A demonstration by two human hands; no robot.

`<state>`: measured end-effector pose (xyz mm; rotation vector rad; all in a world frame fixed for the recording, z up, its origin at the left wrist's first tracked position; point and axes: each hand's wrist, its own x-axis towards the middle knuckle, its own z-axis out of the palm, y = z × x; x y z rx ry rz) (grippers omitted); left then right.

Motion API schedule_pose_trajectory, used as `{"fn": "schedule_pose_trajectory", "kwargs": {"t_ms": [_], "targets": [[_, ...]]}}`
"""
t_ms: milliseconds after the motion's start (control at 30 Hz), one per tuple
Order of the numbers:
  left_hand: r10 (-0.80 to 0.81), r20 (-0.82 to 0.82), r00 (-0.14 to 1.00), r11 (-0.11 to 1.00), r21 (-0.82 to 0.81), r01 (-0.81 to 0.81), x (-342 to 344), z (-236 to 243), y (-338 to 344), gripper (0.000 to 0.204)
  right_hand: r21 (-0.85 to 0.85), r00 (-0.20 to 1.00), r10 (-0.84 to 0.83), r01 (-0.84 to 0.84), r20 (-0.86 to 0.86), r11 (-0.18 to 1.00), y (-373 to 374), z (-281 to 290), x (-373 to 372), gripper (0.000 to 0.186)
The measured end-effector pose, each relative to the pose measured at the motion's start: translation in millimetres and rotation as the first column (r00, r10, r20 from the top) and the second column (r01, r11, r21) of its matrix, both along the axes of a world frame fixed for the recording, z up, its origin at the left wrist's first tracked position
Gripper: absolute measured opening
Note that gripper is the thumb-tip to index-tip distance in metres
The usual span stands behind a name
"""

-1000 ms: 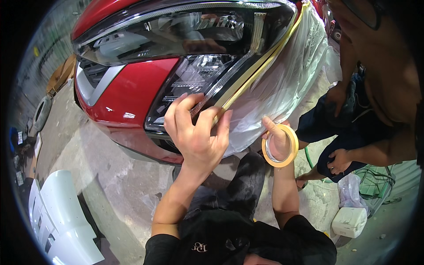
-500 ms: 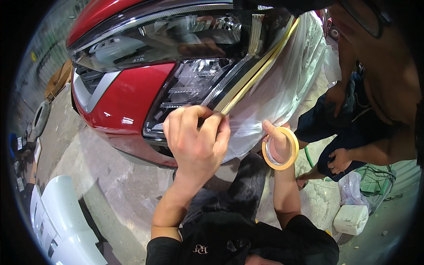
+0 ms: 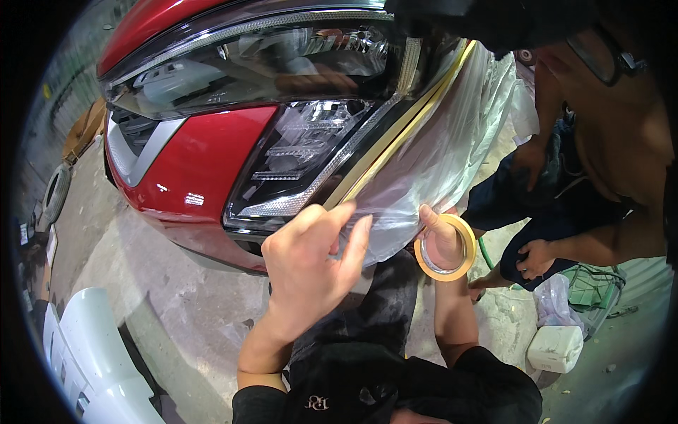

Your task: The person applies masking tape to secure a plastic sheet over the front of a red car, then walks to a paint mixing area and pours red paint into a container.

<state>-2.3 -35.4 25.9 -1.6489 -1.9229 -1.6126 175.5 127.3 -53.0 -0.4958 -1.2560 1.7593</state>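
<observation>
My left hand (image 3: 311, 254) is in front of the lower corner of a headlight (image 3: 311, 152), thumb and index finger apart, with nothing visible between them. In my right hand (image 3: 442, 237) is a roll of yellow masking tape (image 3: 467, 266); the thumb lies over its rim and the other fingers are mostly hidden. That hand also touches the edge of a clear plastic sheet (image 3: 452, 148). A strip of yellow tape (image 3: 406, 131) runs along the sheet's border beside the headlight of a red car (image 3: 212, 152).
Another person (image 3: 614, 134) stands close on the right, one hand (image 3: 535, 258) near the knee. A white jug (image 3: 556, 348) and a green crate (image 3: 593, 288) are behind. A white car panel (image 3: 99, 353) lies at lower left, with a tyre (image 3: 56, 192) farther off.
My left hand has come away from the lower end of the tape strip, and its fingers have spread. My right hand and the roll have shifted slightly down.
</observation>
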Motion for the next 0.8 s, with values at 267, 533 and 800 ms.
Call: {"fn": "schedule_pose_trajectory", "kwargs": {"t_ms": [267,533,800], "targets": [[-0.11,0.114,0.987,0.984,-0.13,0.125,16.6,-15.5,-17.8,0.061,-0.032,0.998,-0.047,0.048,0.041,0.998,-11.1,3.7,-2.8,0.018],[-0.429,0.316,0.846,0.878,-0.072,0.472,11.0,-6.7,0.6,0.083,-0.074,0.982,-0.159,0.166,0.099,0.983,-28.9,13.2,-8.0,0.014],[-0.404,0.284,0.869,0.894,-0.077,0.441,-1.8,-17.5,-10.9,0.081,-0.114,0.981,-0.185,0.191,0.066,0.975,-28.4,9.3,-16.7,0.02]]}}
